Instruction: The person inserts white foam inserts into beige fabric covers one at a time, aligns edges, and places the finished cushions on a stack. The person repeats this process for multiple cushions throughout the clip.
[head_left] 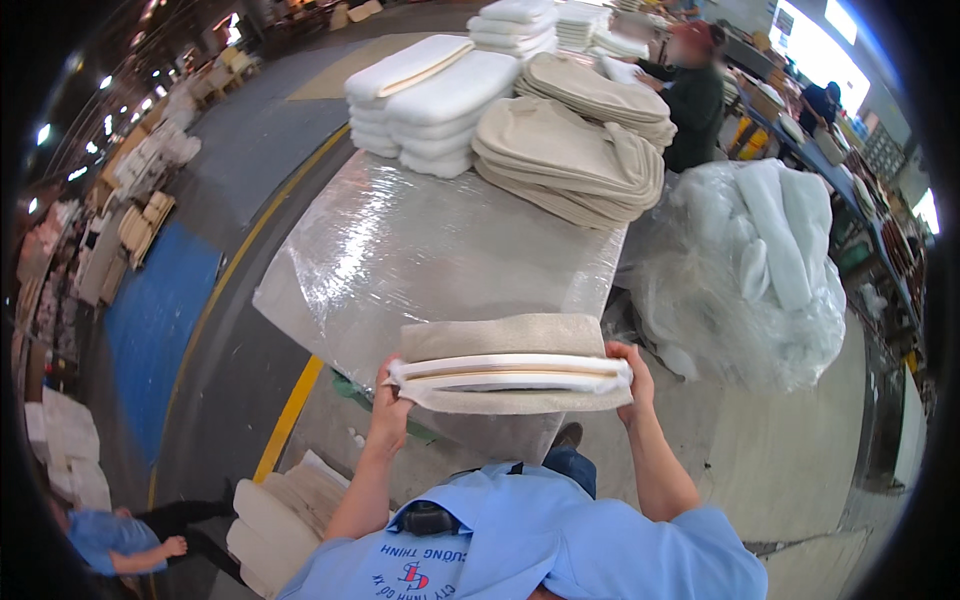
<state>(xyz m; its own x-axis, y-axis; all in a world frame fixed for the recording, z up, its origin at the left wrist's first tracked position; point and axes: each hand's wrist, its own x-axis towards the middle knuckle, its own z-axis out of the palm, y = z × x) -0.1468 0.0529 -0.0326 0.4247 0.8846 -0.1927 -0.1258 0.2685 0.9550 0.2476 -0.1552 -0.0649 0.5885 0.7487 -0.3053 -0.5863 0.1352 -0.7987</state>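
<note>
Blue shirt (640, 550); left hand (390, 405) and right hand (634, 380) grip a cushion (505, 338) over the table (430, 240)'s near end. White pads (450, 105) and beige stacks (565, 150) top its far end; on the floor (780, 460) to its right, a bag (690, 290) holds padding (775, 235).

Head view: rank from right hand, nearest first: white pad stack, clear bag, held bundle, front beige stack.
Right hand:
1. Held bundle, in its grip
2. Clear bag, right side
3. Front beige stack, ahead
4. White pad stack, ahead-left
</note>
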